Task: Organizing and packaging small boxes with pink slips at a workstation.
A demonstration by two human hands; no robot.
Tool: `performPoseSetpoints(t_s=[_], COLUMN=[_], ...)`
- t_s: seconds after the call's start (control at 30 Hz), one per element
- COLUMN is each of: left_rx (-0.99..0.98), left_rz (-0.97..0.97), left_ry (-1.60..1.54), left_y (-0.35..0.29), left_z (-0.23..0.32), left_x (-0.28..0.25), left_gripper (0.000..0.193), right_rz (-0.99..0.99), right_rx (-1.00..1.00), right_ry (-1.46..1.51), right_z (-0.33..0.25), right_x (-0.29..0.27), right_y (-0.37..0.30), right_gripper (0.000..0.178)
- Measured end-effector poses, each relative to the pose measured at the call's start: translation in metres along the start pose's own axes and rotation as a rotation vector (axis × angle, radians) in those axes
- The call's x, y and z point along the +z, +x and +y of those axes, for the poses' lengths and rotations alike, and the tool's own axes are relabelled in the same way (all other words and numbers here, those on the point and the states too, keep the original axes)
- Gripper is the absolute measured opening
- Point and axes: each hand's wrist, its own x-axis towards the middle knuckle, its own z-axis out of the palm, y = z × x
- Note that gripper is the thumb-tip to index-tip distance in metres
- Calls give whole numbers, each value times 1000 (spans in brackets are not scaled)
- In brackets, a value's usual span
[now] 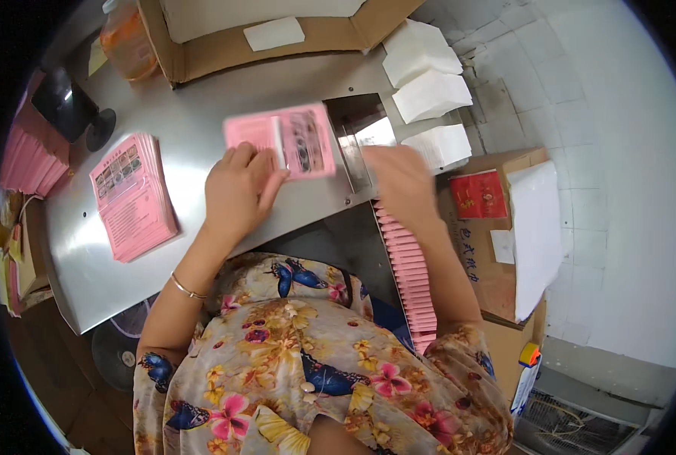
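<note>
My left hand (238,186) is closed on a pink printed sheet (308,142) above the metal table. The sheet bears small pictures, and a narrow white strip lies across its middle. Just right of it, my right hand (402,182) is blurred by motion; its fingertips cannot be made out. It hovers beside a dark slot (364,125) in the tabletop, close to folded white stacks (438,145) that look like paper napkins. Left of my left hand rests a pile of similar pink printed sheets (133,199).
An open cardboard box (254,61) stands at the table's (179,114) far side, beside a jar (128,45) of orange contents. A black stand (69,106) is at left. A row of pink packets (408,265) runs down beside me. Another carton (478,250) stands at right.
</note>
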Motion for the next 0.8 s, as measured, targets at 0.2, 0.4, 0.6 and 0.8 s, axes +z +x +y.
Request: performPoseSetpoints(t_s=[0.2, 0.4, 0.6, 0.8], left_rx=[421, 235, 220, 244], left_rz=[277, 10, -47, -138], left_ry=[188, 52, 1, -227], left_y=[13, 8, -9, -27], left_z=[-9, -14, -18, -12], left_x=[-1, 6, 5, -9], left_gripper=[29, 32, 34, 39], right_rz=[146, 128, 85, 52], right_rx=[361, 462, 477, 463], right_ry=[-335, -115, -279, -256], right_z=[62, 71, 60, 66], right_x=[-34, -32, -31, -39], right_y=[-37, -49, -39, -36], right_gripper=[29, 29, 31, 31])
